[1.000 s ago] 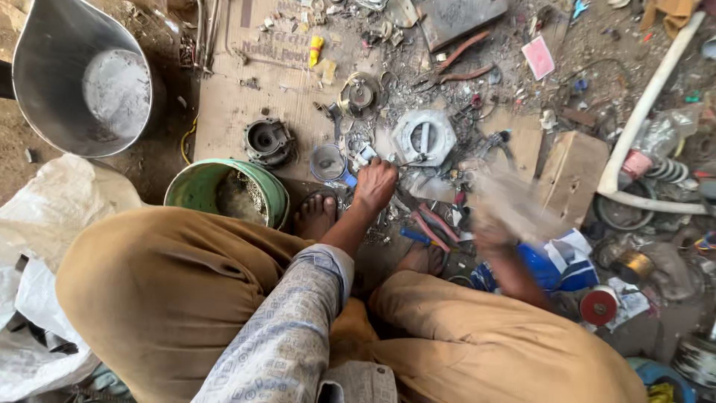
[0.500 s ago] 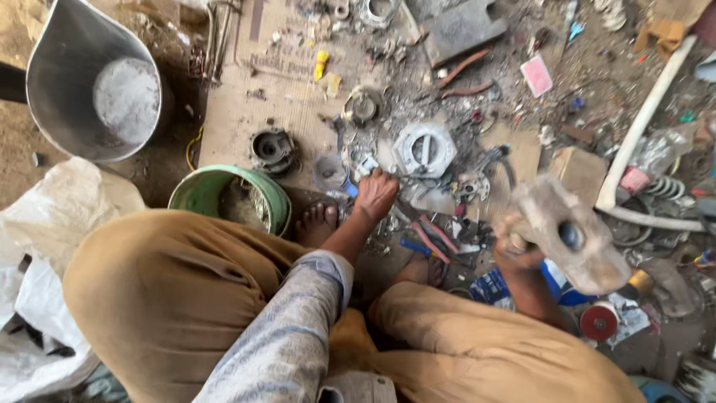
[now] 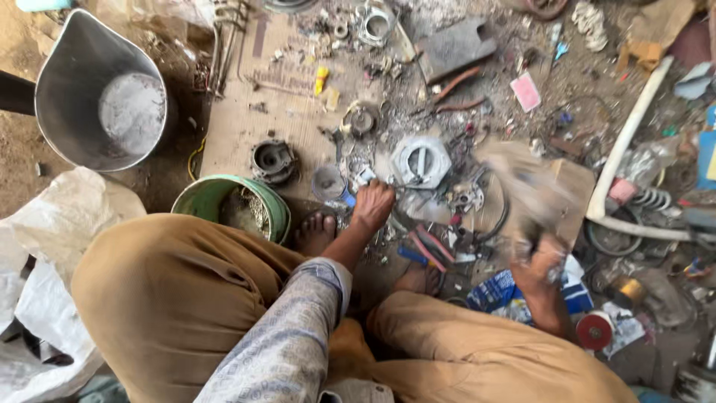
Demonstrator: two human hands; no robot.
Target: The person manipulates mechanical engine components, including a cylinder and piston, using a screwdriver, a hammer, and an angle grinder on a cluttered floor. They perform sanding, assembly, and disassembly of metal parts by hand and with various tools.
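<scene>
My left hand reaches down between my knees, its fingers closed on a small metal part on the ground beside a hexagonal grey metal housing. My right hand grips a heavy grey hammer-like metal block that is smeared by motion blur above the parts. A small carburettor-like piece lies between the two hands. I squat in tan trousers, with my bare feet on the ground.
A green bucket with grit stands by my left knee. A large metal jug sits far left. Cardboard carries a round motor part. A white pipe, red spool, white sacks and scattered scrap surround me.
My right hand has swung the grey metal block: raised and clear half a second ago, now blurred and shifted forward over the parts. My left hand stays on its piece.
</scene>
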